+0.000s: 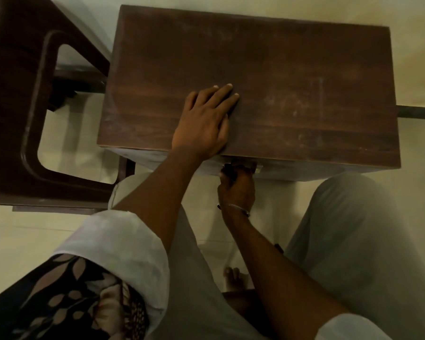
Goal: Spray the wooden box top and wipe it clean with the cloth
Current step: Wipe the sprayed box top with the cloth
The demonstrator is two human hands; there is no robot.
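Item: dark brown rectangular wooden box [292, 77], just beyond my knees. Stiff, probably heavy; steady it by the near edge. Left hand [201, 123] presses flat on top, fingers [222, 93] straight. Right hand [236, 190] grips a small dark fitting [230, 169], perhaps a latch, at its front.
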